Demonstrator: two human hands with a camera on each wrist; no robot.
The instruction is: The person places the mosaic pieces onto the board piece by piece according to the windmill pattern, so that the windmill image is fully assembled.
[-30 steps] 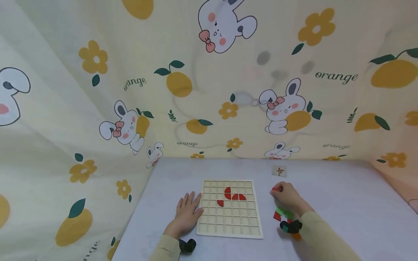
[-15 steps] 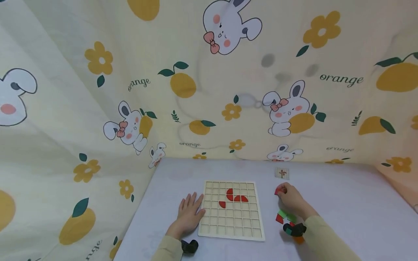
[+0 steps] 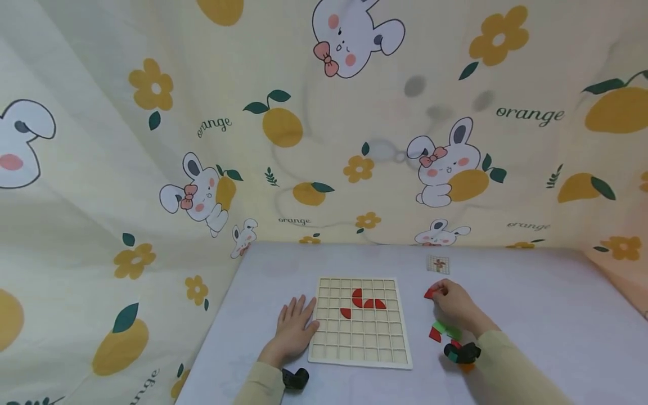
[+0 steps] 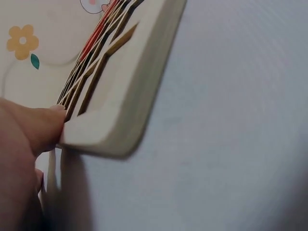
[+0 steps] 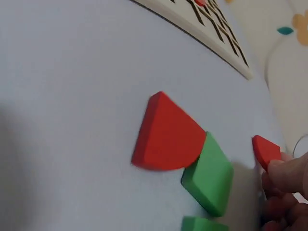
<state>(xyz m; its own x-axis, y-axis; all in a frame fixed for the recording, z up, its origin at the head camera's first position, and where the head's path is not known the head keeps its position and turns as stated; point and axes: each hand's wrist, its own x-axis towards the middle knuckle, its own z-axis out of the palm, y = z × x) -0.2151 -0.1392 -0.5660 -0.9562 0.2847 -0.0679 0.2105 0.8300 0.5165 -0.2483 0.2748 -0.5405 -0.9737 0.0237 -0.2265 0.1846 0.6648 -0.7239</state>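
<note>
A pale grid board (image 3: 360,340) lies on the table with several red quarter-circle pieces (image 3: 357,302) set in its upper cells. My left hand (image 3: 292,332) rests flat beside it, fingers spread, the thumb on its left rim; the left wrist view shows the thumb (image 4: 45,126) at the board's corner. Right of the board, my right hand (image 3: 454,302) pinches a red quarter-circle piece (image 5: 266,150) between thumb and fingers. Below that hand lie a loose red quarter-circle piece (image 5: 171,137) and a green block (image 5: 209,175) touching it.
A small card (image 3: 438,264) with a red pinwheel pattern on a grid lies behind my right hand. An orange piece (image 3: 467,368) shows partly beneath the black wrist camera (image 3: 463,352). A curtain (image 3: 324,140) printed with rabbits and oranges stands behind the table.
The red piece in my right hand has turned between the fingertips, while that hand stays near the same spot. My left hand keeps its place on the board's edge. The head view shifts slightly.
</note>
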